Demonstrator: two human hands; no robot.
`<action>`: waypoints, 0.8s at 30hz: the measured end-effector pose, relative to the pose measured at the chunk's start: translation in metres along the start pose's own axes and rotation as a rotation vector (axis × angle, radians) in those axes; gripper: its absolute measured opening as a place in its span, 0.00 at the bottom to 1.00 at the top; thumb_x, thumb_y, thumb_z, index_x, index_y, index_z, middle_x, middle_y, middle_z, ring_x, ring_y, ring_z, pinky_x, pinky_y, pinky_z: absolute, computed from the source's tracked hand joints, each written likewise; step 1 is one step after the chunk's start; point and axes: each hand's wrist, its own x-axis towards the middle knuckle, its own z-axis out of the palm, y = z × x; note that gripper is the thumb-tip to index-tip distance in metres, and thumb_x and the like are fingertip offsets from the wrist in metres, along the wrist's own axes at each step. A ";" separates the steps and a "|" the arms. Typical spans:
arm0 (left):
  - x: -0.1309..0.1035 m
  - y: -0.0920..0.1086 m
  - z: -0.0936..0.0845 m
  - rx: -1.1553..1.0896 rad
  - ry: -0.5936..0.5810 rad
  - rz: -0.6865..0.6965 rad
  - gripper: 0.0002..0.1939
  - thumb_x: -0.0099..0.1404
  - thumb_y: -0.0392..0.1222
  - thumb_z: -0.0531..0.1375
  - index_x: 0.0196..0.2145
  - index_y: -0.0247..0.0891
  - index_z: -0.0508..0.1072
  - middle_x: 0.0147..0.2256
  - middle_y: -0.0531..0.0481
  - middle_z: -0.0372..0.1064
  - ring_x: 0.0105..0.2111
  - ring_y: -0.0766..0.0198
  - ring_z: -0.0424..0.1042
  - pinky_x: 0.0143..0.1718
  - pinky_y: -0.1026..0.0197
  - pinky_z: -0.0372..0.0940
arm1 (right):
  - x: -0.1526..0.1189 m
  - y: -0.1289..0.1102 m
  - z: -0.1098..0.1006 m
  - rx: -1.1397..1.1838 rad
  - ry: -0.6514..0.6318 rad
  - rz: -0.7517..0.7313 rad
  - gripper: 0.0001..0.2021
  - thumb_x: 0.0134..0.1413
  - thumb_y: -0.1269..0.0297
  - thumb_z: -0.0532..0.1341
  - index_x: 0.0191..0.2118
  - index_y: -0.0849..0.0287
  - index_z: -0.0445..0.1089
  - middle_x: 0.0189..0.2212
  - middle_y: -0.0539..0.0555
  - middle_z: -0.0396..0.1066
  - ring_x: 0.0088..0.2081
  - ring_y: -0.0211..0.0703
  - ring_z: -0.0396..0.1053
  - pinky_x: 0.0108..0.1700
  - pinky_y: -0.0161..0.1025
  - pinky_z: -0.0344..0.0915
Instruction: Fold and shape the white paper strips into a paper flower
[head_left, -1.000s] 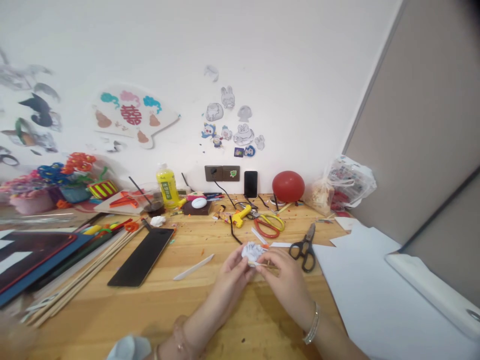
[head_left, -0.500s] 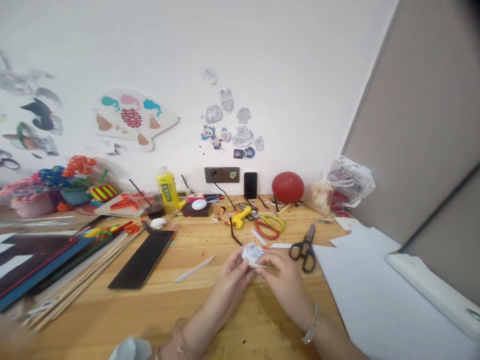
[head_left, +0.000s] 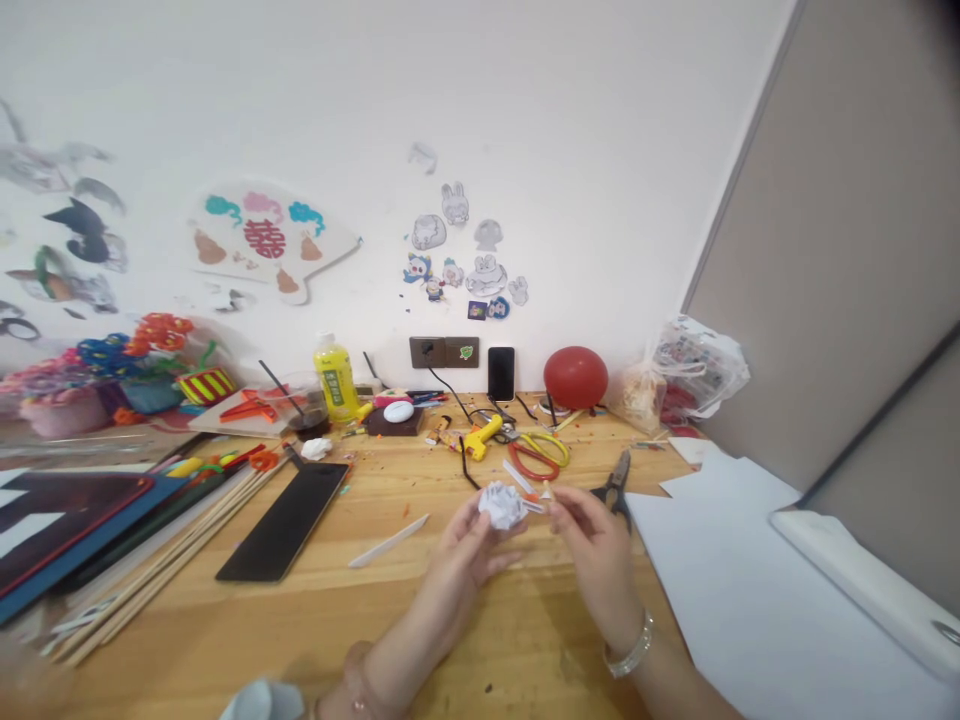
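Note:
My left hand [head_left: 466,548] holds a small crumpled white paper flower [head_left: 502,504] over the wooden table [head_left: 315,620]. Just to the right of the flower, my right hand [head_left: 592,540] pinches a thin stick or paper strip between fingertips; the piece is too small to name with certainty. Black scissors [head_left: 615,485] lie right behind my right hand, partly hidden by it.
A yellow glue gun [head_left: 480,434], red and yellow scissors [head_left: 541,453], a red balloon [head_left: 576,376], a phone [head_left: 501,372] and a yellow bottle [head_left: 335,376] stand further back. White paper sheets [head_left: 735,580] lie right; a black strip [head_left: 283,520], wooden sticks [head_left: 172,550] and coloured boards lie left.
My right hand has moved right and away from the paper flower, drawing a thin piece out. The left hand has lifted the flower slightly.

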 end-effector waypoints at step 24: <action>-0.002 -0.008 0.003 0.025 0.038 0.116 0.17 0.49 0.38 0.67 0.36 0.40 0.69 0.37 0.50 0.72 0.39 0.63 0.70 0.48 0.56 0.60 | -0.004 -0.007 0.004 -0.472 -0.259 -0.484 0.10 0.60 0.66 0.53 0.34 0.57 0.71 0.29 0.54 0.72 0.33 0.44 0.67 0.35 0.39 0.62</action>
